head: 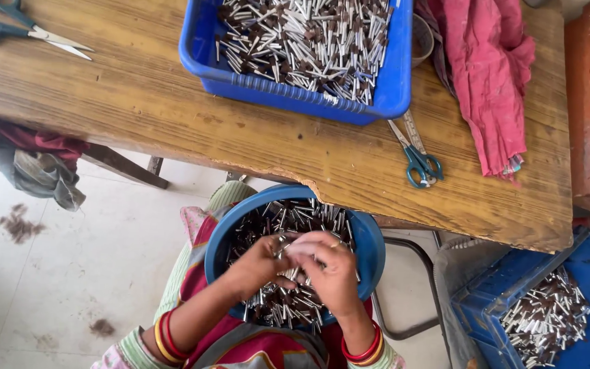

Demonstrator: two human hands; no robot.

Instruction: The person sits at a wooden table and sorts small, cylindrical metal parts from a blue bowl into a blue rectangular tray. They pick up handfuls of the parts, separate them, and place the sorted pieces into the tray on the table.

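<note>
Hands, left (262, 263) and right (332, 270), clamped together on small metal sticks (288, 246) over lap bowl (370, 239); sticks may slip, scatter onto floor (69, 273).

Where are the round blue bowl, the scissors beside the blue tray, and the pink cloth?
Round blue bowl (375, 247), head view, on its right rim.
Teal-handled scissors (423, 166), head view, on the handle loops.
Pink cloth (489, 75), head view, on the middle of the crumpled fabric.
</note>
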